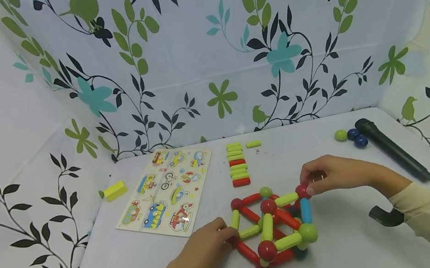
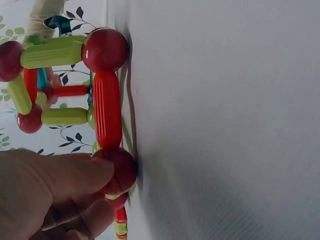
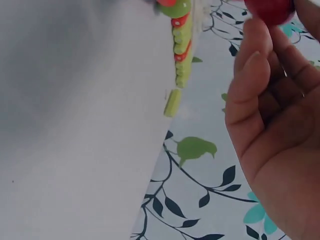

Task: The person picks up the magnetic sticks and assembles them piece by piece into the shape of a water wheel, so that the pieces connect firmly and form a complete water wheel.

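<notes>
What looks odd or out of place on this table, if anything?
Little does. One green stick lies apart from the neat stack of sticks. The rod-and-ball frame leans askew while the left hand grips a lower red ball and the right hand pinches a top red ball. Nothing looks spilled or broken.

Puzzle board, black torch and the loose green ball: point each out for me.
Puzzle board (image 1: 165,192), head view, middle of the board.
Black torch (image 1: 392,149), head view, mid-barrel.
Green ball (image 1: 341,135), head view, centre of the ball, left of two blue ones.
</notes>
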Demonstrator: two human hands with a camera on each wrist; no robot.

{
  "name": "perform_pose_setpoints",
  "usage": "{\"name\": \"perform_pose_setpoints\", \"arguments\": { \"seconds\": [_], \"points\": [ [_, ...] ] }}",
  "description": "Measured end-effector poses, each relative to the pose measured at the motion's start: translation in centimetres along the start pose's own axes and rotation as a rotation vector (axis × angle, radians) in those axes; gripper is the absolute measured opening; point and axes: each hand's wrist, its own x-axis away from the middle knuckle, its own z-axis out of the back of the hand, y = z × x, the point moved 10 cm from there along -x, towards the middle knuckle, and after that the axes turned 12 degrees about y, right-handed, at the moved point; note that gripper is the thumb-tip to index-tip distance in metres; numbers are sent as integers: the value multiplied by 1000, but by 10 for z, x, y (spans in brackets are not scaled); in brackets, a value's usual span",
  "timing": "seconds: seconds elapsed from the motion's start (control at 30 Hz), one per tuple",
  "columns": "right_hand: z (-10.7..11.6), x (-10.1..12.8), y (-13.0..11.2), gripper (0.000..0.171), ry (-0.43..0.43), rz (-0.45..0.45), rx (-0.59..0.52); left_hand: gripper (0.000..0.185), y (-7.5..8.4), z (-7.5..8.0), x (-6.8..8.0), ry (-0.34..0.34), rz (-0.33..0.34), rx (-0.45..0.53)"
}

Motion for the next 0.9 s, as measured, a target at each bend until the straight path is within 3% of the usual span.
{"name": "perform_pose_setpoints", "arguments": {
  "seconds": [0.2, 0.4, 0.5, 0.67, 0.77, 0.9],
  "points": [
    [-12, 11, -17, 11, -84, 88, -1, 23, -15, 6, -8, 84, 67, 47],
    [-17, 15, -26, 27, -104, 111, 21, 9, -20, 14, -12, 120, 144, 65],
    [-19, 16, -25, 33, -117, 106, 25, 11, -10, 21, -7, 147, 160, 151],
    [-19, 17, -25, 32, -118, 122, 18, 34, 25, 32, -2, 164, 69, 384],
    [-20, 16, -27, 30, -116, 143, 7, 43, 35, 34, -1, 148, 52, 362],
    [-21, 16, -27, 28, -118, 151, -2, 56, 26, 26, -1, 71, 149, 299]
  ]
}}
